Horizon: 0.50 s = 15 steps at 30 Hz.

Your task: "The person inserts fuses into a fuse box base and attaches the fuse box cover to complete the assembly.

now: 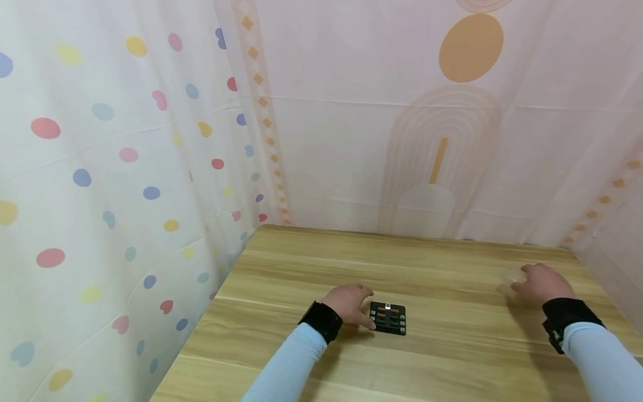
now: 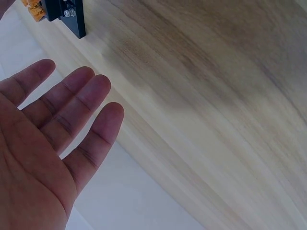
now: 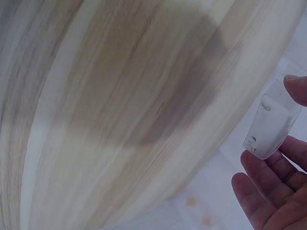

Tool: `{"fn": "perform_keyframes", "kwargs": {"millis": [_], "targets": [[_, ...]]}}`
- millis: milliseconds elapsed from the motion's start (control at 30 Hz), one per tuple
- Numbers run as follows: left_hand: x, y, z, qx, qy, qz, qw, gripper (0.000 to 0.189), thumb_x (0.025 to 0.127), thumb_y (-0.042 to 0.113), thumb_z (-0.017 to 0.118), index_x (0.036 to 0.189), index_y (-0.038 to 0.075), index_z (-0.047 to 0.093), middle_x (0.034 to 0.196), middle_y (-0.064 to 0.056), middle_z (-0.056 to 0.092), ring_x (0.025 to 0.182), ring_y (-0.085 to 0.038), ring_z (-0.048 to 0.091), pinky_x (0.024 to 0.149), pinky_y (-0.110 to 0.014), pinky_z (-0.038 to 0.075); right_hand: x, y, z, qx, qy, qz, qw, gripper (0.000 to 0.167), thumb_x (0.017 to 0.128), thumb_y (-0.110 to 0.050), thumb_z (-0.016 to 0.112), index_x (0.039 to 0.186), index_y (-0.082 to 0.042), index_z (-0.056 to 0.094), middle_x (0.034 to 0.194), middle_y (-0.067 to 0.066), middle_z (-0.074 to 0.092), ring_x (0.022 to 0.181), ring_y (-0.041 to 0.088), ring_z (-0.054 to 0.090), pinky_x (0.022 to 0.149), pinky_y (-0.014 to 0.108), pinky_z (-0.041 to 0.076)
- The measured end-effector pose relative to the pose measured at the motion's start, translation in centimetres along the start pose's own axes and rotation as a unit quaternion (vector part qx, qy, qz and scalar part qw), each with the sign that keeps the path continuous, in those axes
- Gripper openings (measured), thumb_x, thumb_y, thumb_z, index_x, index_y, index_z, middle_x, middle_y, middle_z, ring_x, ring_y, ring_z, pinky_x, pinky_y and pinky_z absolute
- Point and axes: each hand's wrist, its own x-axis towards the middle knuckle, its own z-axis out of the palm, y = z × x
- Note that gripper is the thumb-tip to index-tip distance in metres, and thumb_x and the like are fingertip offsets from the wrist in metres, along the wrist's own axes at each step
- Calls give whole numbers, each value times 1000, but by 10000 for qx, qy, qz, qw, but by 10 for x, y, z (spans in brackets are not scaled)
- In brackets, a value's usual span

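Observation:
A black fuse block [image 1: 388, 318] with rows of orange and green fuses and metal screw terminals lies on the wooden table. Beside its left edge is my left hand [image 1: 348, 304], thumb tip right at the near left corner and fingers fairly straight. The left wrist view shows this hand's spread fingers [image 2: 91, 129] and only a corner of the fuse block [image 2: 72, 19]. Off to the right, my right hand [image 1: 543, 283] holds a clear plastic cover [image 3: 272, 122] above the table, thumb on one side and fingers on the other.
The wood-grain table [image 1: 452, 363] reaches back to a pale curtain [image 1: 321, 156] printed with arches. A curtain with coloured dots [image 1: 115, 223] hangs along the left side. Black bands [image 1: 321, 321] wrap both wrists over light blue sleeves.

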Motion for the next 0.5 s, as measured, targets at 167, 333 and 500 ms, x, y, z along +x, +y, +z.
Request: {"fn": "perform_keyframes", "kwargs": {"millis": [167,333,500], "targets": [[1,0,0,-1,-8,-15,10000,78,76,58,79,140,20,57,139,-4,56,123,-21,56,97,-35,47,-2,-6,0,-17,-10,-75,10000,58,85,-23,71,113,24,54,108,43,56,101,60,52,85,63,44],[0,1,-2,-19,-11,12,10000,78,77,57,79,140,19,56,139,-5,57,124,-22,56,98,-35,47,-2,-12,2,-42,80,-167,9998,55,85,-20,71,112,24,55,107,42,57,101,58,53,85,62,44],[1,2,-5,-68,-51,14,10000,78,77,56,79,141,18,55,140,-6,56,125,-23,54,99,-36,46,-3,-17,5,-36,180,-217,9996,54,85,-20,71,113,23,55,108,42,56,101,57,54,84,62,45]]}}
